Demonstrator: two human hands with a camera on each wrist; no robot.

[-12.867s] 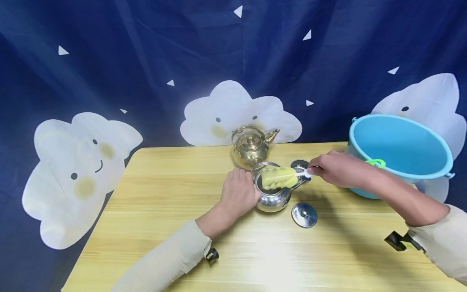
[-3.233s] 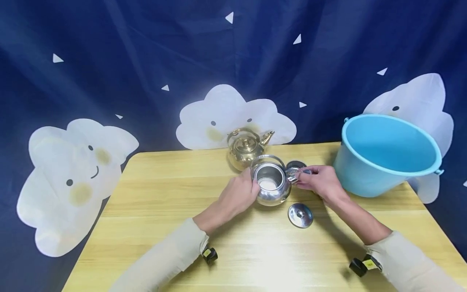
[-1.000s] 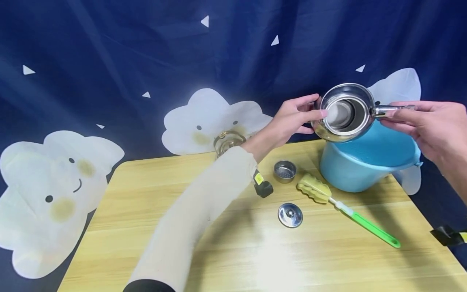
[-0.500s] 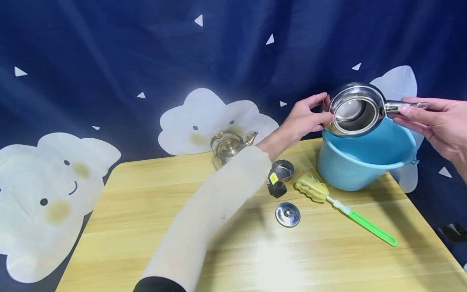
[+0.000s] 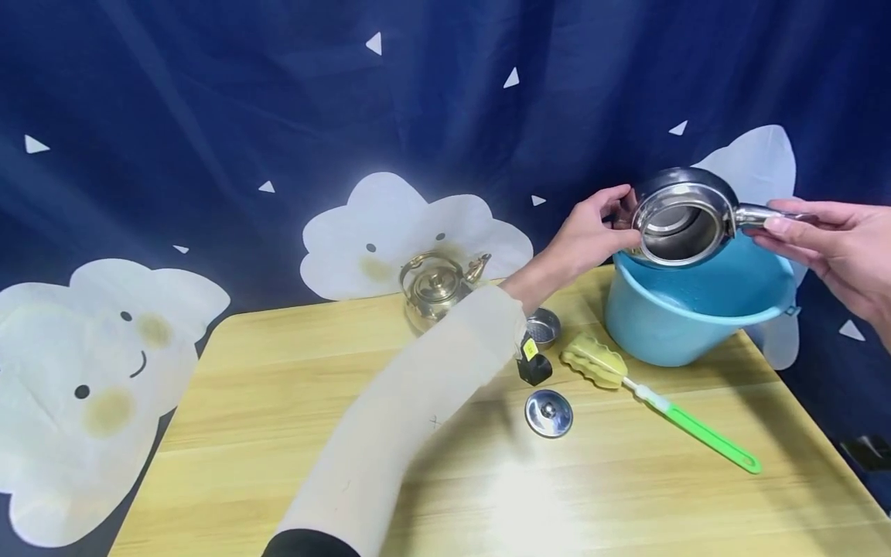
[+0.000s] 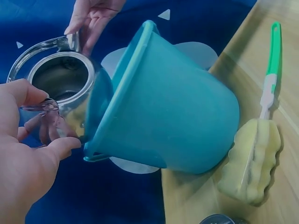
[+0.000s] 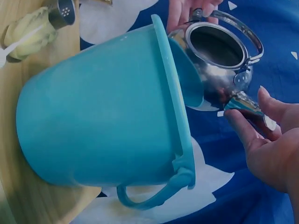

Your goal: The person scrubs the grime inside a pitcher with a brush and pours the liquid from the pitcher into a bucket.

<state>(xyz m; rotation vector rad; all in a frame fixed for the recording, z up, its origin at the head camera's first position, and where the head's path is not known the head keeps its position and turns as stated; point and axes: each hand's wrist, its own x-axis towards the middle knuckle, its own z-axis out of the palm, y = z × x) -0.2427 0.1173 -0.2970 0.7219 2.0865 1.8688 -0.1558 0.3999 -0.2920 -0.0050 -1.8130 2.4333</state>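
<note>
A lidless silver teapot (image 5: 720, 186) is held over the blue bucket (image 5: 668, 329), tilted so that its round mouth faces me. My left hand (image 5: 592, 236) grips it at the left, thumb near the mouth; the left wrist view shows the fingers by the handle's end. My right hand (image 5: 835, 240) pinches the spout (image 7: 240, 103) between thumb and fingers. On the table below lie a yellow sponge brush (image 5: 595, 361) with a green handle, and a round silver lid (image 5: 548, 413). A small perforated metal strainer (image 5: 546, 329) is partly hidden by my left wrist.
A gold teapot (image 5: 433, 290) with its lid on stands at the back of the wooden table (image 5: 278, 387), partly behind my left sleeve. The bucket stands at the table's back right. A dark blue curtain (image 5: 278, 93) hangs behind.
Earlier the right hand held the brush at the silver teapot on the table, then reached to the strainer. The teapot was lifted over the bucket; lately its mouth has tipped further down.
</note>
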